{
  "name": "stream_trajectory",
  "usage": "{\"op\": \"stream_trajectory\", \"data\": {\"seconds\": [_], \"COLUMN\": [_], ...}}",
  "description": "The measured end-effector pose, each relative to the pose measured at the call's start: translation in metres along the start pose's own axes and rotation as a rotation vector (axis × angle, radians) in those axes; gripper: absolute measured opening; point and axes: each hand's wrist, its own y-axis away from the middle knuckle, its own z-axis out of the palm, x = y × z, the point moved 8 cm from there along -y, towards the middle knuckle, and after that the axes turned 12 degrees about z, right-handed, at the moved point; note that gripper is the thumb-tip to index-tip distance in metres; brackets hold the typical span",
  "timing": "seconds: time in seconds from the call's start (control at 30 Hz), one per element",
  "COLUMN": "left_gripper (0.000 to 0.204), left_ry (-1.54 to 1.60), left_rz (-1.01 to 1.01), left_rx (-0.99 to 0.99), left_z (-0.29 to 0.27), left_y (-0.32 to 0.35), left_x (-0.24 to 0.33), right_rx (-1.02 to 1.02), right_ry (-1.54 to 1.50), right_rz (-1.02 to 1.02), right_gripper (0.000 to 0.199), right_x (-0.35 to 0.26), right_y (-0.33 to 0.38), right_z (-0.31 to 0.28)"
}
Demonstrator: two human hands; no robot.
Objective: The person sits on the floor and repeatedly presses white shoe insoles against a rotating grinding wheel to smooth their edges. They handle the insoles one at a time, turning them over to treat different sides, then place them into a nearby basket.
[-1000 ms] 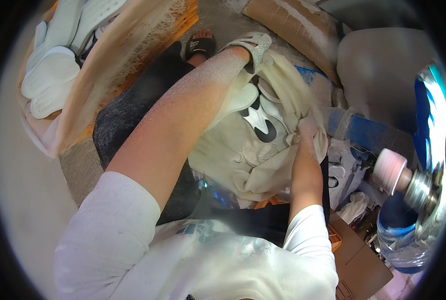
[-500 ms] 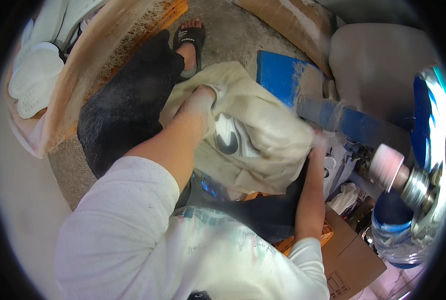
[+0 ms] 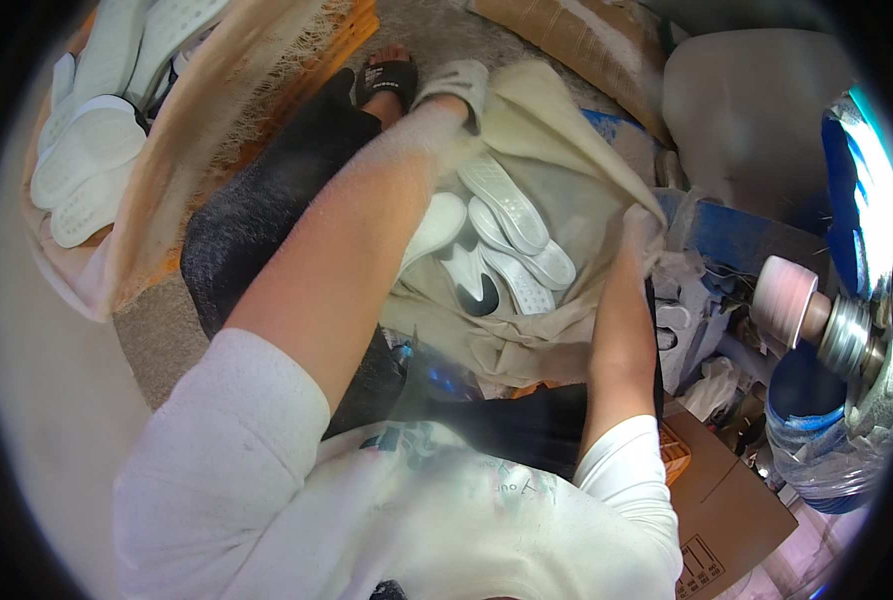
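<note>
Bag (image 3: 566,210) held open on lap: left hand (image 3: 453,88) clenched on far rim, right hand (image 3: 638,232) clenched on near rim. Soles (image 3: 506,235) lie inside. More soles stacked in crate (image 3: 86,170), apparently not yet bagged.

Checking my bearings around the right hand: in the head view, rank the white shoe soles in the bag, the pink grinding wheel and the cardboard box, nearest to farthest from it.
From the right hand, gripping the cloth bag's edge:
1. White shoe soles, just left, inside the bag.
2. Pink grinding wheel, to the right.
3. Cardboard box, lower right, farthest.
</note>
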Motion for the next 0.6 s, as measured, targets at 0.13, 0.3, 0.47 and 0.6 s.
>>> {"op": "stream_trajectory", "data": {"seconds": [0.13,0.3,0.47,0.6], "left_gripper": [0.041,0.043,0.054,0.053], "left_ry": [-0.006,0.028,0.358,0.324], "left_rz": [0.247,0.356,0.439,0.569], "left_rx": [-0.135,0.397,0.209,0.083], "left_z": [0.042,0.011,0.013,0.027], "left_y": [0.002,0.016,0.042,0.067], "left_x": [0.033,0.058,0.080,0.121], "right_rx": [0.413,-0.302,-0.412,0.190], "right_ry": [0.363,0.012,-0.531,-0.022], "right_rz": [-0.390,0.370,0.250,-0.291], "right_gripper": [0.040,0.031,0.026,0.040], "right_x": [-0.035,0.093,0.089,0.066], "right_y": [-0.004,0.031,0.048,0.149], "right_z": [0.019,0.171,0.127,-0.050]}}
